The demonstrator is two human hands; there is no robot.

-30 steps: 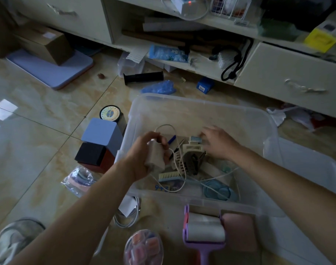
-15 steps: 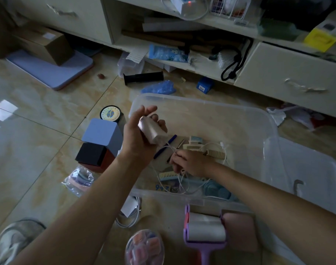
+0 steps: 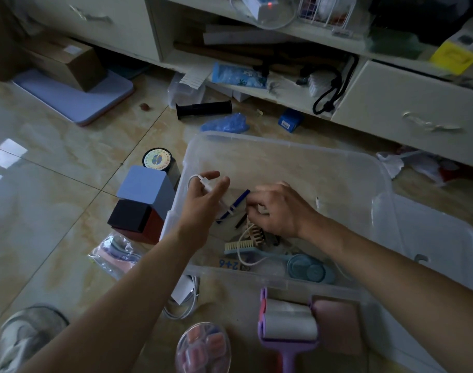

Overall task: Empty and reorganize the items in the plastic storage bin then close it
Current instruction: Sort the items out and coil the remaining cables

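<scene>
The clear plastic storage bin (image 3: 283, 146) stands open on the floor, with its lid (image 3: 431, 238) lying to its right. My left hand (image 3: 203, 200) hovers over the bin's left side and pinches the plug end of a white cable (image 3: 205, 182). My right hand (image 3: 281, 211) is inside the bin with curled fingers, gripping the same cable, which trails down past a beige claw clip (image 3: 254, 234). A blue pen (image 3: 234, 205), a blue brush (image 3: 240, 249) and a round blue case (image 3: 308, 270) lie in the bin.
On the floor in front of the bin are a purple lint roller (image 3: 286, 327), a pink pad (image 3: 337, 321), a round clear container (image 3: 203, 348) and a white charger cable (image 3: 184, 300). Stacked boxes (image 3: 146, 192), a round tin (image 3: 158, 160) and a plastic bag (image 3: 117, 254) sit left. A cabinet (image 3: 407, 114) runs behind.
My left hand has lowered from its raised pose and now shows the cable's plug instead of the beige object. My right hand has moved up and right, drawing the cable along.
</scene>
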